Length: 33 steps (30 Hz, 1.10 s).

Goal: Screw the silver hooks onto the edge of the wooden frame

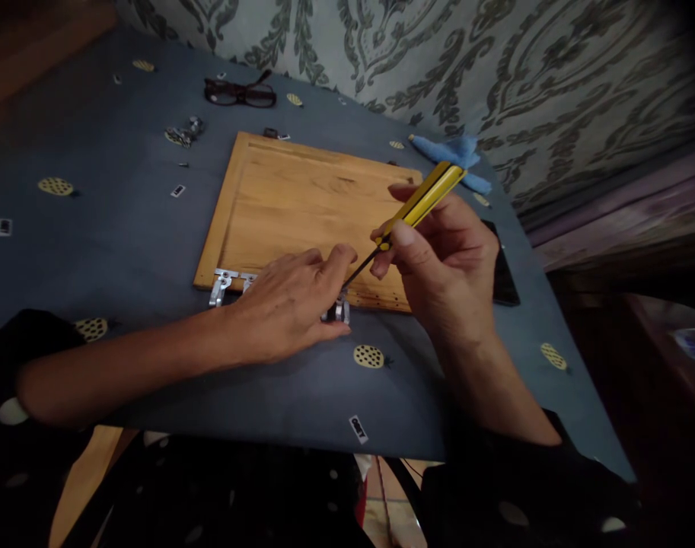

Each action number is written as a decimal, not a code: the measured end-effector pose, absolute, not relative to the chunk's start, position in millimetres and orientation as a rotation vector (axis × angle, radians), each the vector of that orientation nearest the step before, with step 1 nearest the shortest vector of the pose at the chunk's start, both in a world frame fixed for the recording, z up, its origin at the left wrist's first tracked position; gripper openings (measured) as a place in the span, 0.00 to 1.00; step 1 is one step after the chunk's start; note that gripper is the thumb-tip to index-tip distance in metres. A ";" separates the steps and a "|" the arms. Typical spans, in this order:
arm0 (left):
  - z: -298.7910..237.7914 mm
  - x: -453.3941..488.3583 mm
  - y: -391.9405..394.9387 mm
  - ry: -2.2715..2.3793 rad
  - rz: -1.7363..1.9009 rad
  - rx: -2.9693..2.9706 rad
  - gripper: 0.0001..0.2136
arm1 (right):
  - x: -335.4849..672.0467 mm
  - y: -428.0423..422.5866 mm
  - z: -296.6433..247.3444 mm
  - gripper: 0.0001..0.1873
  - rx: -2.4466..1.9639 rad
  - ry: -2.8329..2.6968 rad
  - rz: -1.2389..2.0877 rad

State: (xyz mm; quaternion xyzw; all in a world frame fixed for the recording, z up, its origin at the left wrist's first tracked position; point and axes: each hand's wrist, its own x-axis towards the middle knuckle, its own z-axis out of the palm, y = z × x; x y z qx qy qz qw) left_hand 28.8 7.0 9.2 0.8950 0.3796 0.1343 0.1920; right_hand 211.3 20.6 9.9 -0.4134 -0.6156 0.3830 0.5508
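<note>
A wooden cabinet door (301, 202) lies flat on the cloth-covered table. Along its near edge sit metal hinges; one hinge (221, 288) is at the left corner, and another shows partly beside my left hand. My left hand (290, 301) is closed at that edge, thumb and forefinger about a further hinge (341, 308); its other fingers press on the wood. In my right hand (450, 259) is a screwdriver (424, 199) with a yellow handle, tilted, its shaft running down to that hinge. Fingers partly hide the tip.
Eyeglasses (240, 93) lie at the back left. Nearer are a loose metal hinge (186, 132) and a small screw (183, 164). A blue cloth (453, 156) sits behind the door, against the patterned curtain side. A dark phone (504, 270) lies right of my right hand.
</note>
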 end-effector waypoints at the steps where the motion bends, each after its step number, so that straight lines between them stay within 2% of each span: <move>1: 8.9 28.7 6.9 1.064 0.383 2.513 0.27 | 212.4 20.1 11.3 0.13 -0.971 -1.454 0.953; 4: 8.9 28.3 6.8 1.064 0.376 2.513 0.27 | 215.5 19.6 13.8 0.09 -0.955 -1.467 1.006; 9: 10.8 28.5 6.8 1.078 0.333 2.486 0.27 | 216.1 19.9 14.2 0.03 -0.930 -1.494 0.902; 22: 10.6 28.8 6.4 1.070 0.336 2.493 0.26 | 215.3 20.0 12.1 0.09 -0.965 -1.518 0.899; 27: 11.9 28.8 6.6 1.068 0.315 2.482 0.27 | 213.4 18.5 14.2 0.07 -0.955 -1.528 0.887; 33: 11.4 27.9 6.5 1.067 0.335 2.484 0.27 | 210.7 16.8 14.6 0.13 -1.004 -1.490 0.833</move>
